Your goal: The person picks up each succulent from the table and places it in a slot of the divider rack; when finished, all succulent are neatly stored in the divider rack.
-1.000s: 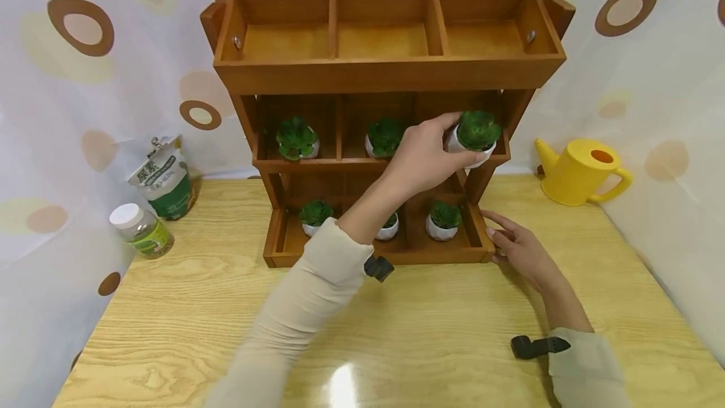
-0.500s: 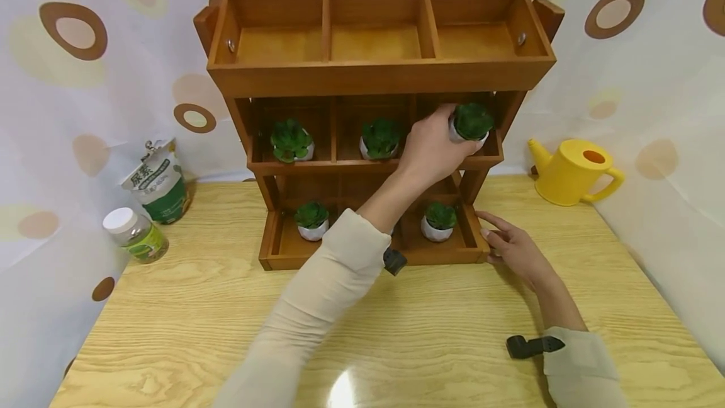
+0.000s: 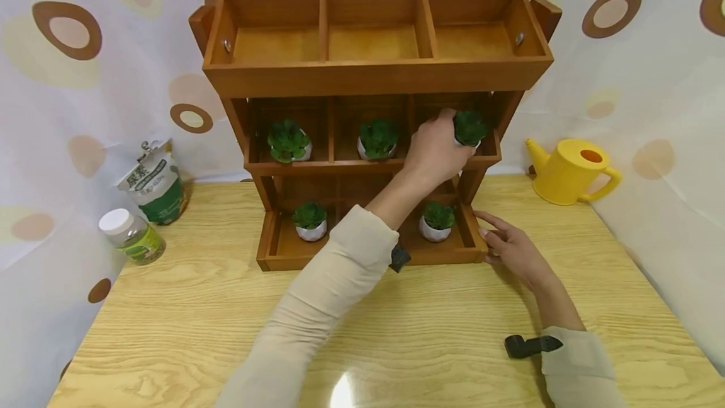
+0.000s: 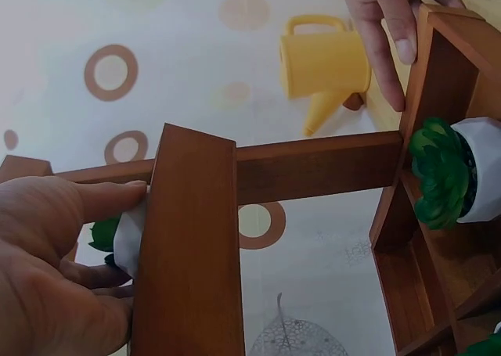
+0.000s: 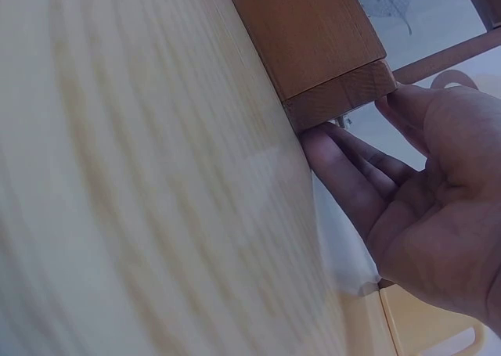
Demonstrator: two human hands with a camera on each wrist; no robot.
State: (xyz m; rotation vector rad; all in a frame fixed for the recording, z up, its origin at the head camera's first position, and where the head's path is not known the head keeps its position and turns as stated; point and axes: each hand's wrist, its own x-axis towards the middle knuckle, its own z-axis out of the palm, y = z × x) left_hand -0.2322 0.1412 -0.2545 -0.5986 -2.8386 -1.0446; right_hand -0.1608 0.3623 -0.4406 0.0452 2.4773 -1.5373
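My left hand (image 3: 438, 150) grips a small potted succulent (image 3: 469, 128) with green leaves and a white pot. The plant is low in the right compartment of the middle tier of a wooden three-tier shelf (image 3: 379, 80). In the left wrist view, the thumb and fingers lie around its white pot (image 4: 131, 239), partly hidden by the tier's front board (image 4: 196, 239). Down at the right end of the bottom tier, my right hand (image 3: 515, 254) rests its fingertips on the wood. Those fingers are extended against the tier's end (image 5: 340, 102) in the right wrist view.
Two succulents (image 3: 289, 141) stand in the middle tier's other compartments. The bottom tier bears a left succulent (image 3: 310, 220) and a right succulent (image 3: 436, 220). A yellow watering can (image 3: 572, 172) stands at right; a bag (image 3: 155, 184) and a lidded jar (image 3: 133, 236) at left.
My left hand has moved the potted succulent down and back into the right compartment of the middle tier. The right hand stays at the shelf's end. The head view has shifted slightly.
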